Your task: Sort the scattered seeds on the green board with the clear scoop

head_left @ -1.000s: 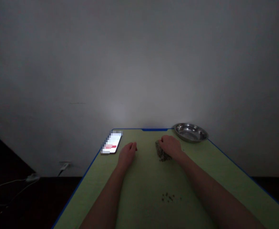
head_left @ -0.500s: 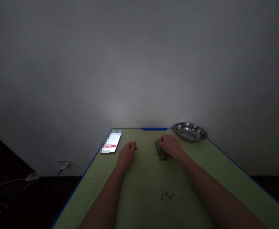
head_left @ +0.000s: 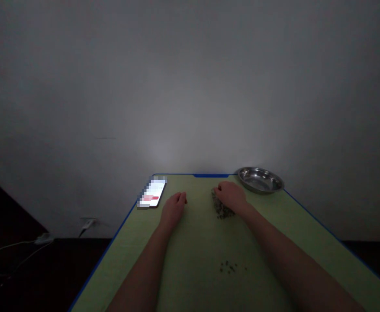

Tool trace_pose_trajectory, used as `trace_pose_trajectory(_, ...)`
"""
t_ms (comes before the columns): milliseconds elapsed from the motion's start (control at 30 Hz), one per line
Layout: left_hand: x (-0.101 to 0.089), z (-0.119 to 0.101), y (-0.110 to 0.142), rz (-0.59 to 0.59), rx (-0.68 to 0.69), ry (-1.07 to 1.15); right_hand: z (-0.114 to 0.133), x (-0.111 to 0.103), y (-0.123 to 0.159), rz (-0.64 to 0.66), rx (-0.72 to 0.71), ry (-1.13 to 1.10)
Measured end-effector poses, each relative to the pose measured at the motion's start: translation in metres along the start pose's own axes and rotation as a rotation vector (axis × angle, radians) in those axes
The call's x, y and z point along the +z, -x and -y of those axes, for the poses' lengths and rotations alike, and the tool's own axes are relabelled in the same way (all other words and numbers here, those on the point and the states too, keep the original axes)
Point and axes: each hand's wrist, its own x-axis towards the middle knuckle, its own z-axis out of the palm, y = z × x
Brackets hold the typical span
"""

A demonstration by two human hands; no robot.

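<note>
The scene is dim. My right hand rests on a green table, fingers curled over a small heap of dark grains at its left side. Whether it grips any of them is hidden. My left hand lies on the table left of the heap, fingers curled inward in a loose fist, with nothing visible in it. A few loose grains lie nearer to me between my forearms.
A shallow steel bowl stands at the table's far right corner. A lit phone lies at the far left edge. The table has a blue rim and stands against a grey wall. Cables run along the dark floor at left.
My right hand has shifted slightly toward the far edge over the heap. The left hand stays put.
</note>
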Motion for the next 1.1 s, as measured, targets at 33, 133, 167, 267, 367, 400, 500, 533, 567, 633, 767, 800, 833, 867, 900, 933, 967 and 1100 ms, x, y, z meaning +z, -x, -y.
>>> trace_pose_trajectory(33,0.0,0.0,0.0,-0.002,-0.002,0.0,0.002,-0.002,0.0,-0.003,-0.004,-0.008)
trace_pose_trajectory(133,0.0,0.0,0.0,-0.01,-0.002,0.004,0.005,-0.01,0.0,-0.013,-0.022,-0.037)
trace_pose_trajectory(167,0.0,0.0,0.0,-0.011,-0.002,0.006,0.005,-0.014,0.001,-0.018,-0.029,-0.048)
trace_pose_trajectory(267,0.0,0.001,-0.001,-0.011,-0.01,0.004,-0.003,-0.029,0.003,-0.041,-0.052,-0.08)
trace_pose_trajectory(367,0.0,0.001,-0.001,-0.01,-0.004,-0.001,-0.027,-0.044,0.006,-0.084,-0.056,-0.113)
trace_pose_trajectory(400,0.0,0.002,-0.002,-0.009,0.0,-0.002,-0.038,-0.047,0.007,-0.095,-0.04,-0.119)
trace_pose_trajectory(500,0.0,0.002,-0.002,-0.012,-0.004,-0.009,-0.078,-0.049,0.014,-0.051,-0.024,-0.177)
trace_pose_trajectory(533,0.0,0.002,-0.002,-0.017,-0.004,-0.013,-0.092,-0.047,0.018,-0.027,-0.003,-0.195)
trace_pose_trajectory(567,0.0,0.001,-0.002,-0.017,0.003,-0.016,-0.107,-0.045,0.021,-0.006,0.019,-0.208)
trace_pose_trajectory(633,-0.001,0.001,-0.003,-0.02,0.003,-0.021,-0.134,-0.038,0.029,0.037,0.075,-0.256)
trace_pose_trajectory(767,-0.002,-0.001,-0.003,-0.015,-0.005,-0.031,-0.17,-0.024,0.042,0.128,0.183,-0.316)
trace_pose_trajectory(800,-0.002,-0.001,-0.003,-0.014,-0.004,-0.034,-0.175,-0.02,0.044,0.131,0.203,-0.305)
trace_pose_trajectory(833,-0.002,-0.001,-0.004,-0.014,-0.002,-0.037,-0.177,-0.017,0.045,0.127,0.216,-0.288)
trace_pose_trajectory(867,-0.003,-0.001,-0.004,-0.016,0.002,-0.039,-0.179,-0.013,0.045,0.118,0.223,-0.271)
trace_pose_trajectory(900,-0.003,0.0,-0.004,-0.02,0.007,-0.039,-0.179,-0.01,0.044,0.107,0.223,-0.257)
trace_pose_trajectory(933,-0.003,0.0,-0.004,-0.022,0.009,-0.037,-0.178,-0.008,0.043,0.097,0.218,-0.247)
trace_pose_trajectory(967,-0.003,0.001,-0.004,-0.023,0.012,-0.034,-0.177,-0.005,0.041,0.089,0.211,-0.242)
trace_pose_trajectory(1100,-0.003,0.001,-0.003,-0.021,0.012,-0.035,-0.17,-0.005,0.031,0.058,0.184,-0.226)
